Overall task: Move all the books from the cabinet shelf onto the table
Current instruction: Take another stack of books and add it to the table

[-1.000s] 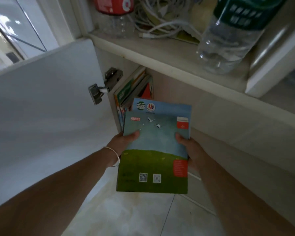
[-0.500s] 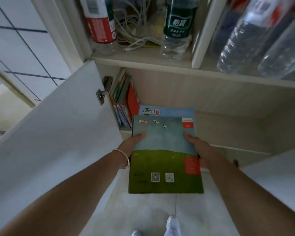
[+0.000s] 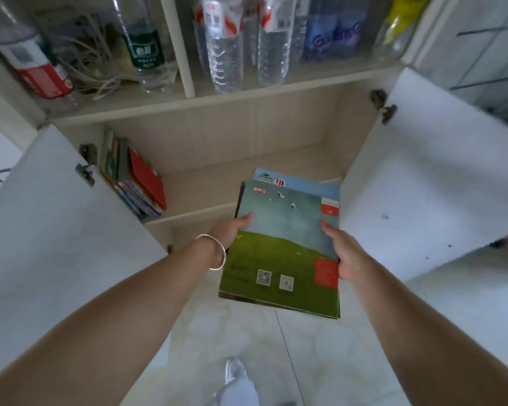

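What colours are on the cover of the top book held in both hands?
Head view: blue sky above green grass on the top held book.

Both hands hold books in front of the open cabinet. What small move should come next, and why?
Probably turn away and carry the held books toward the table, which is not in view. The left hand and right hand already grip them clear of the shelf; more books still lean there.

- I see soft, even daylight with no hard shadows.
- The white cabinet doors (image 3: 440, 183) look bright and a bit washed out.
- The bottles (image 3: 226, 45) up top look blurry.
- The edges bend outward like a fishbowl.
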